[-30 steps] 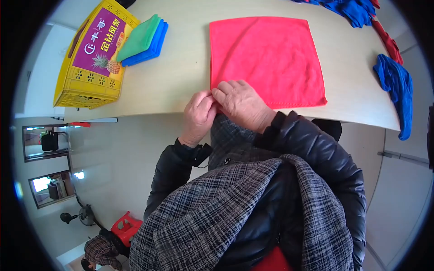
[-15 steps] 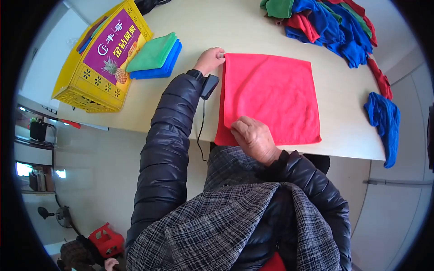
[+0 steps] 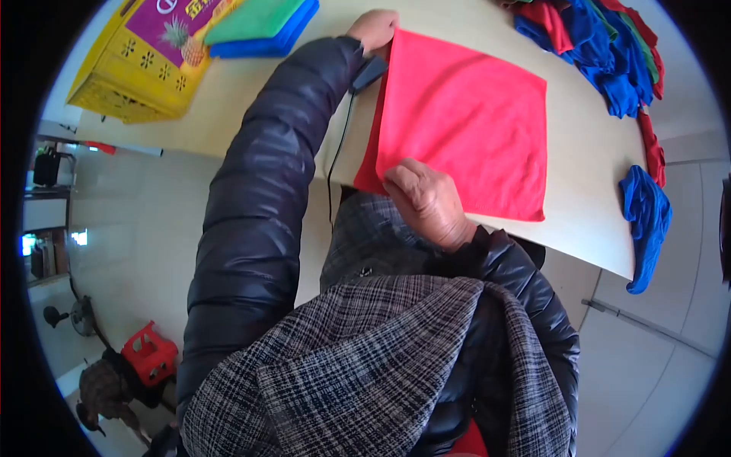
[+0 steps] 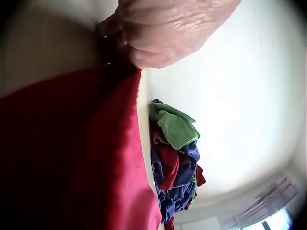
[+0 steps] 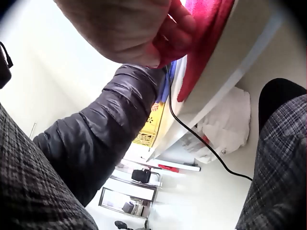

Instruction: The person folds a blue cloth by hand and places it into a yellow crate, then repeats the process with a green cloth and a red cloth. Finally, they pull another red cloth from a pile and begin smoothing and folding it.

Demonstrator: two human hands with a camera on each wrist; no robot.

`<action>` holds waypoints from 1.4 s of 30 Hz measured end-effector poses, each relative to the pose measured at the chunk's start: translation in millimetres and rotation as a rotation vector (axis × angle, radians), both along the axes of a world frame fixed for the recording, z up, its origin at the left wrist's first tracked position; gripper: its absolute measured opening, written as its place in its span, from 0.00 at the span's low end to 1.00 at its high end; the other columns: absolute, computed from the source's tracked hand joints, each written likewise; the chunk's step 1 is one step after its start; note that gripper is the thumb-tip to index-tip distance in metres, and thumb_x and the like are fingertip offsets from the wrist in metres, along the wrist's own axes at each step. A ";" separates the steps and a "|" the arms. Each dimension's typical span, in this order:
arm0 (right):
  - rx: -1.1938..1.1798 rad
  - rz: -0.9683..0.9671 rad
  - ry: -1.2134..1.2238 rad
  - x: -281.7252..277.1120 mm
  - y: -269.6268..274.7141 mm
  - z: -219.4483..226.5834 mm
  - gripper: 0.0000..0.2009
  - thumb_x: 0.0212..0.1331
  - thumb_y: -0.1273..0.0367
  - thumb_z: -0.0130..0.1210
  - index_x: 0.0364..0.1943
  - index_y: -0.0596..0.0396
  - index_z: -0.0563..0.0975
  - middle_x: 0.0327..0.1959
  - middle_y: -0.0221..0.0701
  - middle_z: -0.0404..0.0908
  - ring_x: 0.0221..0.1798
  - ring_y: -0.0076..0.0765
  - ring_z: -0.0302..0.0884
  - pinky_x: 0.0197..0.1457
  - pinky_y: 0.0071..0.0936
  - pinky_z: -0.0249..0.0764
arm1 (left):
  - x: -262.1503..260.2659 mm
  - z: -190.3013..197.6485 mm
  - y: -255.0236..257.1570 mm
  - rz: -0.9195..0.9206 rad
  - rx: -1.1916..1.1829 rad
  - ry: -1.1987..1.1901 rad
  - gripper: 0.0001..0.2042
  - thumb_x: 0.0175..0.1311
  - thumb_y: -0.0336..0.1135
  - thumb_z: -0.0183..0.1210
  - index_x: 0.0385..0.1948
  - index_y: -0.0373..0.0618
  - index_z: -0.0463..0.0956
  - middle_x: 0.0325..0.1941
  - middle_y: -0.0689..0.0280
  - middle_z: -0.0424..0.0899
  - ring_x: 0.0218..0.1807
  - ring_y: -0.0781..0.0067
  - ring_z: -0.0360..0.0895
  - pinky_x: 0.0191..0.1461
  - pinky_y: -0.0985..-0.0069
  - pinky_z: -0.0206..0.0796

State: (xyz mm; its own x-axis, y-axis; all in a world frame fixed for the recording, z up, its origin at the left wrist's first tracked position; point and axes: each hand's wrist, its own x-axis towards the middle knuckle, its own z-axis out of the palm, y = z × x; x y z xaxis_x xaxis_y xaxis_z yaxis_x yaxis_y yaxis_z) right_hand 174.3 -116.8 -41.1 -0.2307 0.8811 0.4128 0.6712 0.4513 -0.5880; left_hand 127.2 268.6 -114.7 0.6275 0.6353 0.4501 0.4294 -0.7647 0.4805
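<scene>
A red cloth (image 3: 472, 129) lies on the table, its upper layer raised along the left side over a darker red layer (image 3: 371, 156). My left hand (image 3: 375, 30) pinches its far left corner; in the left wrist view the cloth's edge runs up into the curled fingers of that hand (image 4: 168, 33). At the near left corner my right hand (image 3: 426, 202) pinches the upper layer between thumb and fingers. The right wrist view shows this hand (image 5: 124, 28) above the table edge, with red cloth hanging beside it.
A yellow crate (image 3: 137, 84) stands at the left, with folded green (image 3: 255, 19) and blue cloths (image 3: 266, 47) beside it. A heap of blue, red and green cloths (image 3: 601, 53) lies at the back right. One blue cloth (image 3: 647, 221) hangs over the right edge. A black cable (image 3: 335, 156) trails from my left wrist.
My hands were together at the near left corner; the left hand has since moved to the far left corner. The cloth's left side is now lifted, showing the layer below. The head view has shifted.
</scene>
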 end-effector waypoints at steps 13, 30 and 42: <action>-0.013 0.078 -0.175 -9.3 10.7 -14.3 0.07 0.56 0.72 0.60 0.37 0.54 0.76 0.30 0.35 0.76 0.34 0.47 0.79 0.35 0.41 0.77 | -1.5 -1.2 26.6 -0.143 -0.295 0.080 0.09 0.55 0.24 0.56 0.35 0.38 0.83 0.36 0.53 0.87 0.38 0.60 0.83 0.43 0.67 0.74; -0.057 -0.217 -0.349 69.7 -40.2 15.0 0.17 0.60 0.64 0.62 0.51 0.53 0.78 0.50 0.40 0.77 0.52 0.48 0.75 0.53 0.40 0.74 | -2.6 61.1 -63.6 -0.038 0.113 0.072 0.07 0.61 0.25 0.55 0.39 0.42 0.80 0.37 0.62 0.81 0.42 0.59 0.80 0.48 0.67 0.73; -0.378 -0.062 -0.308 101.0 -98.4 14.9 0.20 0.58 0.64 0.64 0.54 0.54 0.77 0.53 0.39 0.74 0.55 0.48 0.72 0.59 0.44 0.69 | -3.3 55.4 -121.9 -0.154 0.236 0.586 0.24 0.70 0.44 0.57 0.66 0.51 0.68 0.66 0.58 0.69 0.66 0.54 0.65 0.69 0.59 0.60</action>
State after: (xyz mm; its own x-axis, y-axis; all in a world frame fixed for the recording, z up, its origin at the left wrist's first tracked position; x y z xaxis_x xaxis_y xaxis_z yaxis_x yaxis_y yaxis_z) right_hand 275.3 -215.2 -26.3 -0.2339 0.9721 -0.0179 0.8588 0.1979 -0.4726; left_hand 123.9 146.8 -59.3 0.8877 0.4438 0.1222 0.4459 -0.8950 0.0112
